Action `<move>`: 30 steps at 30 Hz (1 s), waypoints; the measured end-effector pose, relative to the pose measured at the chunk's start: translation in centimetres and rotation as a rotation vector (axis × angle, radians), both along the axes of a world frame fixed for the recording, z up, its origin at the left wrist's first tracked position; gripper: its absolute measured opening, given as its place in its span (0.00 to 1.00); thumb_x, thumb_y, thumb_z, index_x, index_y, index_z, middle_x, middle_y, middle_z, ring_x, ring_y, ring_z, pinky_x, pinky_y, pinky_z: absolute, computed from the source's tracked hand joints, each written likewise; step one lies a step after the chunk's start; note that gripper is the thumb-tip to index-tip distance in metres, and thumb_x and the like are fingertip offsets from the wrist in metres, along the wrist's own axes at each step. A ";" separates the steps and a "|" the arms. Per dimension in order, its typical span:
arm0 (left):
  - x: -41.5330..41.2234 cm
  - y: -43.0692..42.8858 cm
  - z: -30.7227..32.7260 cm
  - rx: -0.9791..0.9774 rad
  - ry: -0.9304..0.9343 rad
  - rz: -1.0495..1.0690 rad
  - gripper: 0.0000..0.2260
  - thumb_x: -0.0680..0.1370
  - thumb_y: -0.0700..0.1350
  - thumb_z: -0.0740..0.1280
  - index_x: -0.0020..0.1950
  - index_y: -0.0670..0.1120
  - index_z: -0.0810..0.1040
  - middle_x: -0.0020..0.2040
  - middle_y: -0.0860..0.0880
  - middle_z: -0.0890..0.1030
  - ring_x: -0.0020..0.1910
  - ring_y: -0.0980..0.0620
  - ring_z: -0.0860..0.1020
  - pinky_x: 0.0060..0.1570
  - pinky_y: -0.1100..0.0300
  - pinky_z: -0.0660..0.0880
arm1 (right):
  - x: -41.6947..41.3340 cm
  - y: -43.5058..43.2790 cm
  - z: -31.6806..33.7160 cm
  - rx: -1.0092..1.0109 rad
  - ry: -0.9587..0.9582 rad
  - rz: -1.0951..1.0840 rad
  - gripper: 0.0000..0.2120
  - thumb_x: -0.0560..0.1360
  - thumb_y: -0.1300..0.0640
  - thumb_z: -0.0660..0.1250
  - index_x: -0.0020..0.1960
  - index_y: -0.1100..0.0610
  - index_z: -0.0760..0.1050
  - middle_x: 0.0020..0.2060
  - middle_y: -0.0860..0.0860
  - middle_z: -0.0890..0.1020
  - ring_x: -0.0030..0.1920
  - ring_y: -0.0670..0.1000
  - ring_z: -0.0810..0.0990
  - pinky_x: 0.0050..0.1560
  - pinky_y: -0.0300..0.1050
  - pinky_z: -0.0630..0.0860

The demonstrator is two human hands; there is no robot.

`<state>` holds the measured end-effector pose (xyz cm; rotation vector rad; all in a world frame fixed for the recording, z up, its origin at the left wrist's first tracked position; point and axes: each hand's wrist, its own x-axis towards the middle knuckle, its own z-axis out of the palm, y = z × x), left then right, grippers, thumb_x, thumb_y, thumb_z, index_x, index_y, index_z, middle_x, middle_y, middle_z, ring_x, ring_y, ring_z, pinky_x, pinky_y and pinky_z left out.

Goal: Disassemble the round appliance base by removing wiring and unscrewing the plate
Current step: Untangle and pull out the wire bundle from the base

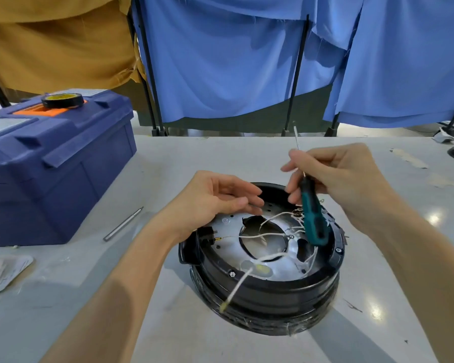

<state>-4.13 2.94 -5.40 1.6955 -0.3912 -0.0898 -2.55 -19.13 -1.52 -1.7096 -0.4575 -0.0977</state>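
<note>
The round appliance base [260,292] sits on the tabletop [168,158] in the lower centre of the frame, with loose white wires [262,235] crossing its metal plate [227,231]. Our left hand [210,197] is over the base's upper-left rim, fingers relaxed and apart, holding nothing. Our right hand [346,179] is curled around the green screwdriver [315,218], handle hanging down and shaft pointing up. We judge it best to turn the tool tip-down, steady the rim with the left palm, and lift the wires clear before seating the tip squarely in a screw.

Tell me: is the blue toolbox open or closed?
Closed. The toolbox has its lid down flat, and a roll of tape rests on top of it.
</note>
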 end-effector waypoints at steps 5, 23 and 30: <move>0.4 -0.2 -0.3 0.253 -0.272 0.286 0.11 0.73 0.32 0.70 0.48 0.48 0.84 0.43 0.52 0.86 0.46 0.58 0.83 0.50 0.66 0.76 | 1.6 1.7 -0.9 0.246 0.176 -0.053 0.15 0.77 0.65 0.67 0.62 0.53 0.77 0.28 0.60 0.82 0.24 0.53 0.80 0.27 0.40 0.76; 2.0 0.8 -3.6 0.264 -0.063 0.451 0.20 0.74 0.31 0.67 0.64 0.46 0.77 0.59 0.50 0.81 0.60 0.57 0.78 0.66 0.58 0.71 | 1.5 3.5 -2.9 0.376 0.450 0.133 0.13 0.78 0.60 0.64 0.41 0.69 0.78 0.34 0.64 0.84 0.37 0.64 0.85 0.31 0.40 0.81; 3.3 1.6 -2.7 0.316 -0.086 0.271 0.26 0.73 0.27 0.63 0.66 0.49 0.75 0.60 0.50 0.81 0.60 0.57 0.79 0.60 0.62 0.75 | 1.7 2.4 -3.9 0.076 0.057 0.037 0.15 0.82 0.55 0.59 0.41 0.60 0.76 0.40 0.56 0.87 0.42 0.55 0.86 0.45 0.38 0.82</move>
